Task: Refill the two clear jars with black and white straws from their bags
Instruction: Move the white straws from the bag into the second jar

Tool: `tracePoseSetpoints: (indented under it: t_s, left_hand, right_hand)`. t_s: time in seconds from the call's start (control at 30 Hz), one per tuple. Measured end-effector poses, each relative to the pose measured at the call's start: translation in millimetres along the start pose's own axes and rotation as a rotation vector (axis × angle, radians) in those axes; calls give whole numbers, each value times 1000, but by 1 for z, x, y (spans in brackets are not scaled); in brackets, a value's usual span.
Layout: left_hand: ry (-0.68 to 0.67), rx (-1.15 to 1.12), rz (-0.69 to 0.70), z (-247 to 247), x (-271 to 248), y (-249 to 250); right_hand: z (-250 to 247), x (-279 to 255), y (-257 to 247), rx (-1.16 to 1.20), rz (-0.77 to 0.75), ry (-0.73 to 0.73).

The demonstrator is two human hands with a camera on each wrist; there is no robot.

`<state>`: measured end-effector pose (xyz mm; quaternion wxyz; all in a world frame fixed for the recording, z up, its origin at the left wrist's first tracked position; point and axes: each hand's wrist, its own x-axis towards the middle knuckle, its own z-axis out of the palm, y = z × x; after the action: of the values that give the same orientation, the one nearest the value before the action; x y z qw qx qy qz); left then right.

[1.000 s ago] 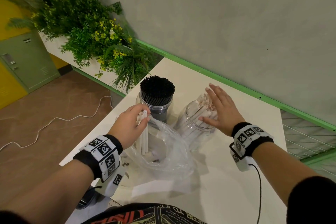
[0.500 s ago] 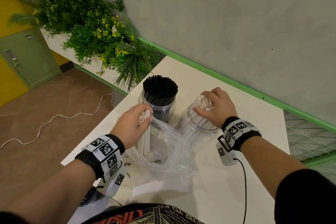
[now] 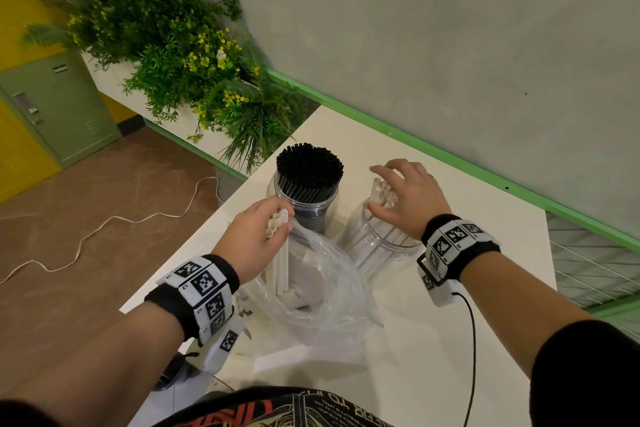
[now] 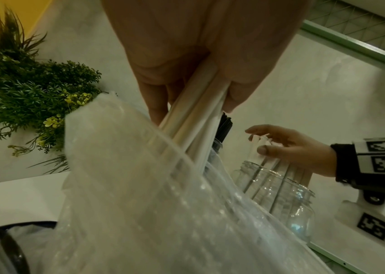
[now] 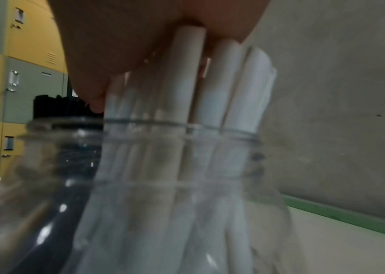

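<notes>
White straws [image 3: 281, 253] gripped in left hand [image 3: 254, 239], lower ends inside clear plastic bag [image 3: 322, 288] on table [image 3: 433, 340]. Right hand [image 3: 407, 199] spread, fingers loosely over white straws in right jar [image 3: 377, 243]. Left jar [image 3: 304, 204] packed with black straws [image 3: 309, 168].

Two clear jars on the table [image 3: 433, 340]: one jar of black straws [image 3: 306, 198], one jar of white straws [image 3: 377, 239] beside it. One plastic bag [image 3: 325, 291] before them. Two hands.
</notes>
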<state>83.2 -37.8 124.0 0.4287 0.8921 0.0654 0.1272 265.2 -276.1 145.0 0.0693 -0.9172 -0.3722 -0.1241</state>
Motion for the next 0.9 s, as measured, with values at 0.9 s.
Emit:
tracePoseSetpoints:
  t_s: [0.9]
  left_hand:
    - [-2, -22, 7, 1, 0, -5]
  right_hand:
    - [7, -82, 50, 397, 190, 82]
